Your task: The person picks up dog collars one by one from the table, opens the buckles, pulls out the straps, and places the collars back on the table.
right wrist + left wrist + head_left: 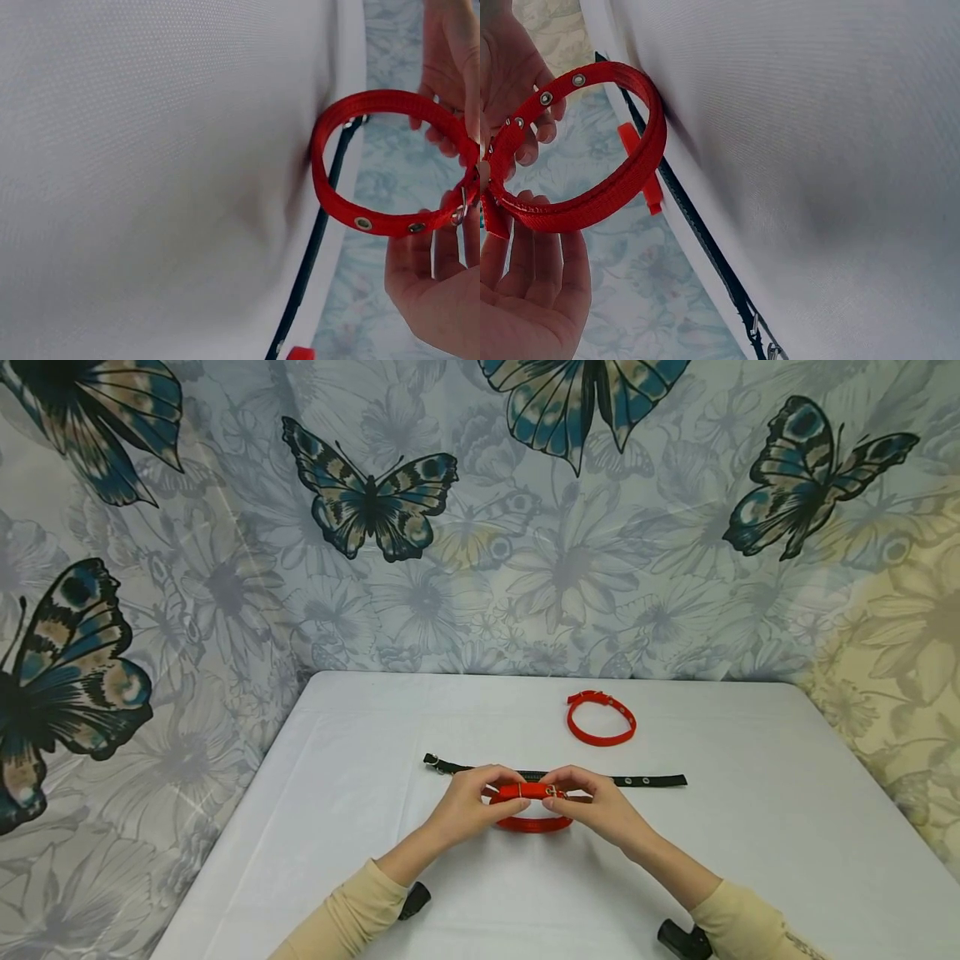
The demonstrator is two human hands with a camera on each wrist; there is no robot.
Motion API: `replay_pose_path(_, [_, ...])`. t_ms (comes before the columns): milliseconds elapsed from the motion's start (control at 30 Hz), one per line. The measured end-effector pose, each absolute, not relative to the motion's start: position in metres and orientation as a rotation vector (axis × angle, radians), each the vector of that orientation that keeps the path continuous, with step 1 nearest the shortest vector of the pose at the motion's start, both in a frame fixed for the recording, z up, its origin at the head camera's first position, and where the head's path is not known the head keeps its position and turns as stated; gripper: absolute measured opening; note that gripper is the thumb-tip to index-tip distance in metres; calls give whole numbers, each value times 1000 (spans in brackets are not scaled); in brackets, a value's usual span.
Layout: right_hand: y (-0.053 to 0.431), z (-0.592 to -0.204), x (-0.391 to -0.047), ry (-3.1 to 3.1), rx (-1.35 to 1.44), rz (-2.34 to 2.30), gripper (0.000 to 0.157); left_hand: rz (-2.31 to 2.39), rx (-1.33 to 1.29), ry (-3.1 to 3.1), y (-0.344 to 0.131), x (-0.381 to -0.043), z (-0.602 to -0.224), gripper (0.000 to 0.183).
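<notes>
Pinching a red collar (534,827), fingers (576,775) beside its apparently fastened buckle (552,791)

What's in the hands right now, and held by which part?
The left hand and right hand pinch a red collar by the stretch of its loop carrying the metal ring.

black strap (648,781): partly hidden (behind fingers (501,772)) | far red collar (302,354): cropped, right wrist view
</notes>
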State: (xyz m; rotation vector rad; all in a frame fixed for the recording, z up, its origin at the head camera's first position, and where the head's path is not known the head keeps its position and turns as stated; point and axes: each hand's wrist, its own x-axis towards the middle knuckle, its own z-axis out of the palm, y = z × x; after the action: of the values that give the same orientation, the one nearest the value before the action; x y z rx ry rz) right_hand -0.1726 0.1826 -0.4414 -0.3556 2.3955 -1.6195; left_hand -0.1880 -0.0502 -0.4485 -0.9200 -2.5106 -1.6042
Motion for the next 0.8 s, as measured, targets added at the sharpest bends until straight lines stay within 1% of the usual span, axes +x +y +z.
replay_pose_path(133, [182, -439, -172, 2404, -372, -1601, 30, -1610, -923, -2512, -50, -188, -449, 22])
replay_pose_path(267, [181, -437, -173, 2428, -451, -1570, 30, -1603, -920, -2514, -49, -188, -449, 22])
replay_pose_path(500, [180, -434, -173, 2538, -602, -1498, 25, -1587, -920, -2526, -47, -187, -447, 22])
replay_pose_path(800, [178, -432, -171, 2607, -657, -1459, 21, -1596, -910, -2539, -47, -184, -446, 23])
